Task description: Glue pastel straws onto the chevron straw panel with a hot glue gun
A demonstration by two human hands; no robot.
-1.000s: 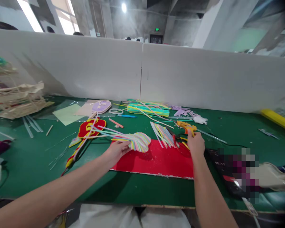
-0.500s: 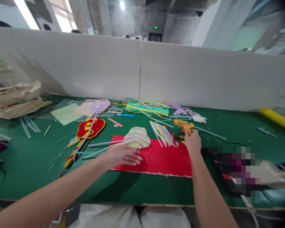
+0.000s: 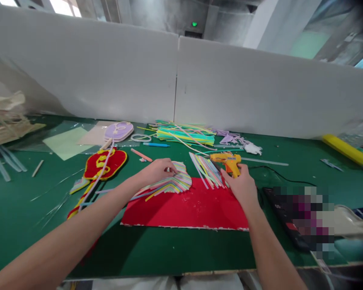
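Note:
My left hand [image 3: 161, 170] is over the upper left part of the striped pastel piece [image 3: 181, 181], fingers bent down onto it; what they pinch, if anything, is too small to tell. That piece lies partly on a red board [image 3: 181, 209], with loose strips trailing left. My right hand [image 3: 237, 179] is beside the yellow-orange glue gun [image 3: 230, 161], fingers apart near its handle and the dark, red-handled tool. Cut pastel strips [image 3: 207, 169] lie fanned just left of this hand.
A bundle of green and yellow strips [image 3: 184, 136] lies at the back, before a white partition [image 3: 124, 72]. Left are a red and yellow ornament [image 3: 117, 163] and a purple one [image 3: 119, 131]. A black phone [image 3: 286, 219] lies right.
My left hand has moved up from the red board onto the striped piece. My right hand has come off the glue gun's handle and lowered toward the strips. The view has tilted down.

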